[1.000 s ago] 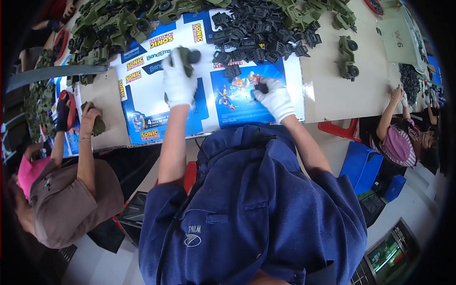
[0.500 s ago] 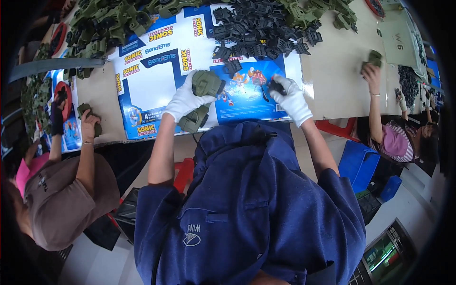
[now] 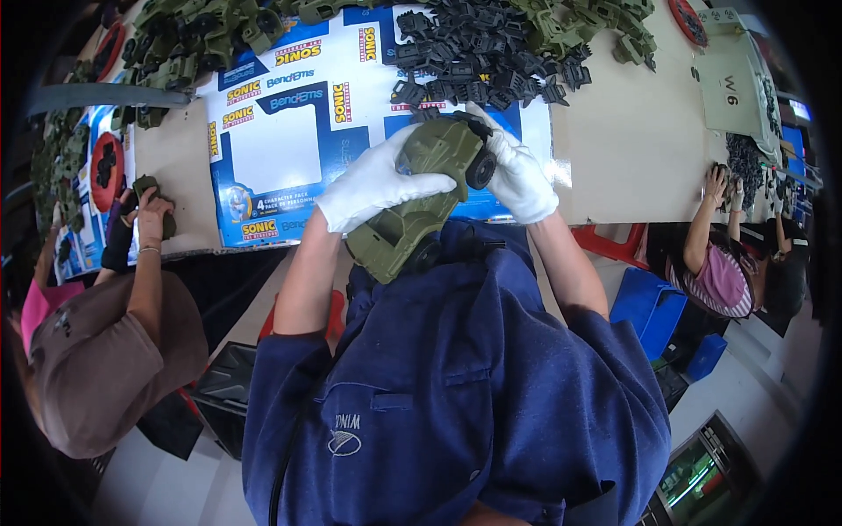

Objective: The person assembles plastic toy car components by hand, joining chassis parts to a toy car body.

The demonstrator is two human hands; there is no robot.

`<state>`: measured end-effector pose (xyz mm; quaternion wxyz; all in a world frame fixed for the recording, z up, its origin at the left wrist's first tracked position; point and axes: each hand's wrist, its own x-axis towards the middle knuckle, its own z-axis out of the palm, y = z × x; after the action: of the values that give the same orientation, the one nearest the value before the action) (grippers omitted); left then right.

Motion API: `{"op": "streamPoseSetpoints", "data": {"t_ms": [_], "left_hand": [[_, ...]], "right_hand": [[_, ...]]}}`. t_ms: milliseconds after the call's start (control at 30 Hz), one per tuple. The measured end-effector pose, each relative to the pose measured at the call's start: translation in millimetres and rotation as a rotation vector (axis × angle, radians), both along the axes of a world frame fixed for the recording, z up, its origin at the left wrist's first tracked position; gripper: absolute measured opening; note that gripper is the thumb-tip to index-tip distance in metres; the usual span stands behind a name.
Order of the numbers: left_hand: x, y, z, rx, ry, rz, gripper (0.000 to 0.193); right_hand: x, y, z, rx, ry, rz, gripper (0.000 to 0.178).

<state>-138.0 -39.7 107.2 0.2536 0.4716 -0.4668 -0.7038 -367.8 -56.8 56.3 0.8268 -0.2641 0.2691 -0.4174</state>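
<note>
An olive-green toy truck with black wheels is tilted above the table's near edge, close to my body. My gloved left hand grips it around the middle, thumb across its side. The white-gloved fingers of my right hand are closed at the truck's far end, beside a front wheel. A small black plastic part shows there, between the fingertips and the truck; whether it is seated on the truck, I cannot tell.
Black plastic parts lie heaped ahead. Green toy trucks are piled at the far left, more green bodies at the far right. Printed cardboard covers the table. Co-workers sit left and right; a pale bin stands at right.
The truck has come up and turned, its far end now tilted toward the right. My right hand has moved left with the black part and met the truck.
</note>
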Motion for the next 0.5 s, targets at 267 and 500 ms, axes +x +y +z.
{"op": "streamPoseSetpoints", "data": {"t_ms": [267, 500], "left_hand": [[-4, 0, 10, 0.052, 0.027, 0.03, 0.076], [-25, 10, -3, -0.188, -0.194, 0.197, 0.092]], "right_hand": [[-6, -1, 1, -0.018, 0.039, 0.037, 0.065], [-19, -26, 36, -0.666, 0.648, 0.196, 0.066]]}}
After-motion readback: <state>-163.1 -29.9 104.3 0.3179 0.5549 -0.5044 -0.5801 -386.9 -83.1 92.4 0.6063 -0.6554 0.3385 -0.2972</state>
